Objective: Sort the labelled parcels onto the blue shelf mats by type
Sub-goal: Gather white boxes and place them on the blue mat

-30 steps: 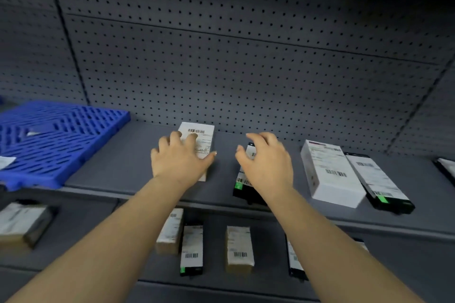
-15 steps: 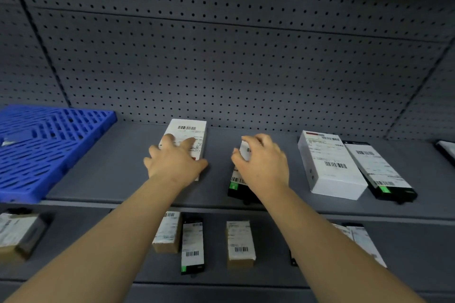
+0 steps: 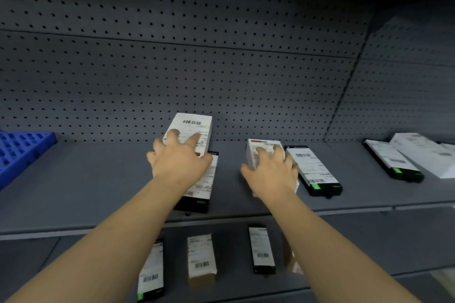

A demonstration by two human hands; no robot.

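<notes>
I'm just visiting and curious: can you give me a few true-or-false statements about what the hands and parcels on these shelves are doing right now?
1. The left hand grips a white box. True.
2. The right hand hangs idle, away from every parcel. False: its fingers are on another white box.
3. The blue mat lies at the shelf's right end. False: it is at the left edge.
4. A black parcel lies just right of the right hand. True.
5. The lower shelf holds no parcels. False: several lie there.
</notes>
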